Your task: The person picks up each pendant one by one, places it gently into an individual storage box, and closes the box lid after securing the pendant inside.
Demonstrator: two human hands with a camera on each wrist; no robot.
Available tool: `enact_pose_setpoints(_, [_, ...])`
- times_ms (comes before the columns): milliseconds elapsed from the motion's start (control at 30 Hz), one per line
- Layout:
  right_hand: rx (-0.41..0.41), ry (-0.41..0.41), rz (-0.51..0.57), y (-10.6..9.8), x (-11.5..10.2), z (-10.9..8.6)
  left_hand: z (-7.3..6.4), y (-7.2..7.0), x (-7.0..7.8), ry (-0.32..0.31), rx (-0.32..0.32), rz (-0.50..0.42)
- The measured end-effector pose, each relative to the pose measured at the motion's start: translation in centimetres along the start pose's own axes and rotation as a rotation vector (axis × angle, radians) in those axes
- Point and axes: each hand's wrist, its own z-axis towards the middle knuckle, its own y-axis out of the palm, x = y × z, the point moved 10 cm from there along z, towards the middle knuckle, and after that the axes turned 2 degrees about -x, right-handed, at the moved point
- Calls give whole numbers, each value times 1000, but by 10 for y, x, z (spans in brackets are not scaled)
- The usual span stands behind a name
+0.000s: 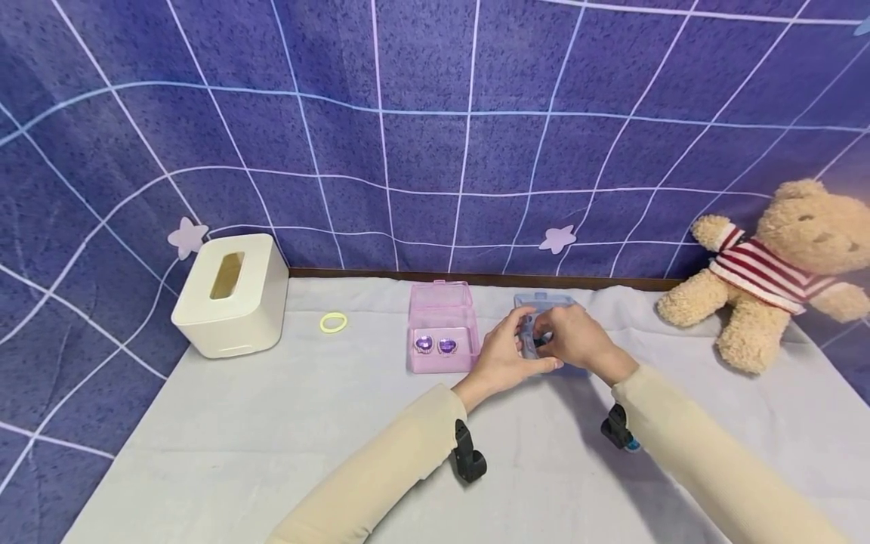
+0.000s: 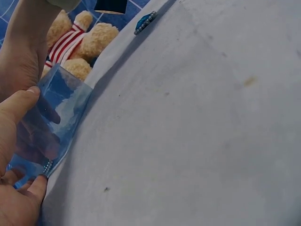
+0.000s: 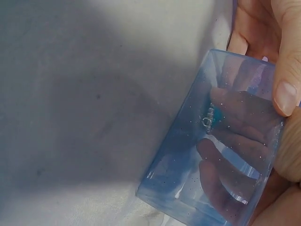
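My left hand (image 1: pixel 499 363) grips the near side of a clear blue plastic box (image 1: pixel 574 370), thumb along its front edge, and steadies it on the table. The fingers of my right hand (image 1: pixel 581 336) reach inside. Through the clear wall in the right wrist view, they pinch a silver-beaded blue-gem earring (image 3: pixel 209 118). A second blue-gem earring (image 1: pixel 633 446) lies on the cloth, partly behind the black wrist mount of my right arm. Just left of my left hand stands an open pink box (image 1: pixel 440 368) with two purple-gem earrings (image 1: pixel 446 346) inside.
A white tissue box (image 1: pixel 231 295) stands at the back left, with a yellow ring (image 1: pixel 333 323) to its right. At the far right sits a teddy bear (image 1: pixel 768 295) in a striped shirt. A purple grid curtain (image 1: pixel 421 136) hangs behind the table.
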Motion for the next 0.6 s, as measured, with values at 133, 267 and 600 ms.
enact_pose_setpoints(133, [-19, 22, -10, 2, 2, 1, 1, 0, 0, 10, -2, -5])
enact_pose_setpoints(267, [-28, 34, 11, 1, 5, 0, 1, 1, 1, 15, -6, -13])
enact_pose_setpoints(600, [127, -38, 114, -40, 2, -33, 1, 3, 0, 18, -14, -90])
